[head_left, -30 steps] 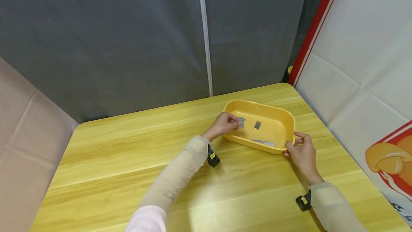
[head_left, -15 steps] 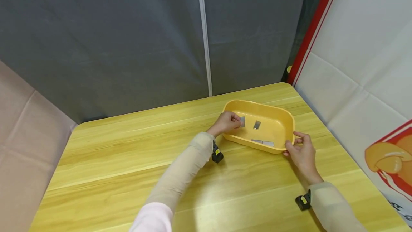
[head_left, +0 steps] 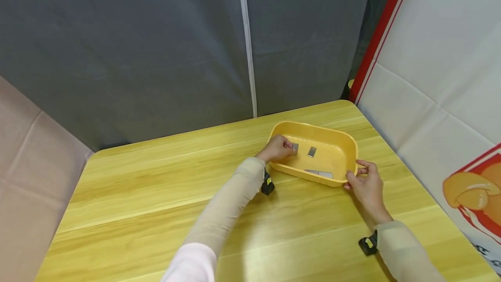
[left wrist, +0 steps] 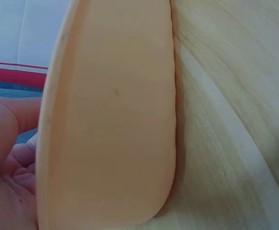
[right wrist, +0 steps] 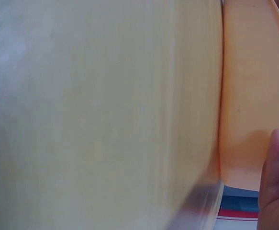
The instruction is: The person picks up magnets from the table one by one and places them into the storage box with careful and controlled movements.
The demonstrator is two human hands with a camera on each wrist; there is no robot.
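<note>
A yellow plastic basin [head_left: 332, 133] stands at the table's right side. My left hand [head_left: 276, 148] reaches over its left end and pinches a small grey rectangular block [head_left: 295, 147] low inside. To the right of that block a shiny silver block [head_left: 312, 152] lies on the basin floor. Flat grey pieces [head_left: 325, 174] lie end to end along the near wall, partly hidden by the rim. My right hand [head_left: 367, 186] grips the basin's right end at the near corner, thumb at the rim. In the left wrist view, the basin wall hides my fingertips and the block.
The basin rests on a wood-grain table [head_left: 156, 199], near its far right corner. Behind the table hangs a grey curtain [head_left: 156, 55]. A white printed panel [head_left: 438, 55] with a red border runs along the right, and a pale pink cloth [head_left: 35, 156] hangs at the left.
My left hand has shifted slightly right, deeper into the basin with the grey block, which now shows at a different angle. My right hand keeps its grip on the basin.
</note>
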